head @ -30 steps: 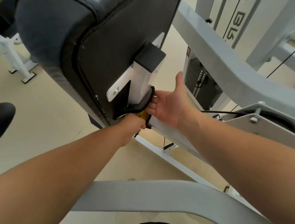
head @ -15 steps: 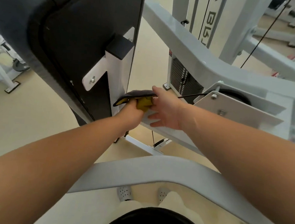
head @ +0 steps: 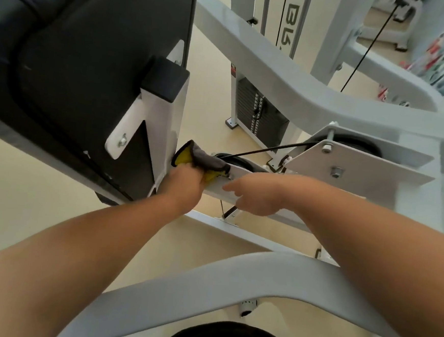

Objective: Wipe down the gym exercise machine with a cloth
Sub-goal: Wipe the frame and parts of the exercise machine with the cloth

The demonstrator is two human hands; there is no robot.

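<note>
Pale beige floor [head: 208, 92] underfoot, more white gym gear blurred at the far edge. Up close, the white frame [head: 289, 78] of the machine, a black pad [head: 78, 58] on the left, a weight stack [head: 257, 110] behind.

Changed within the last second: cloth [head: 208, 162] no longer wrapped round the upright post [head: 165, 137] under the pad, now lying on the flat white bar [head: 217, 190] just beside it, close to the black pulley [head: 245, 165] and cable [head: 264, 151]. Clenched in the left hand [head: 185, 184], fingers bunched over it, pressing it onto the bar. Right hand [head: 258, 195] off the cloth now, a little apart, stretched loosely along the same bar, clasping nothing visible. Probably post done and bar begun, with plenty of frame yet to wipe.

Cloth itself: small, soft, dark grey on one face, bright yellow on the other, crumpled, one corner curled up against the foot of the post, a yellow flap poking out past the knuckles. Likely to slide easily over smooth paint, apt to snag near the pulley.
</note>
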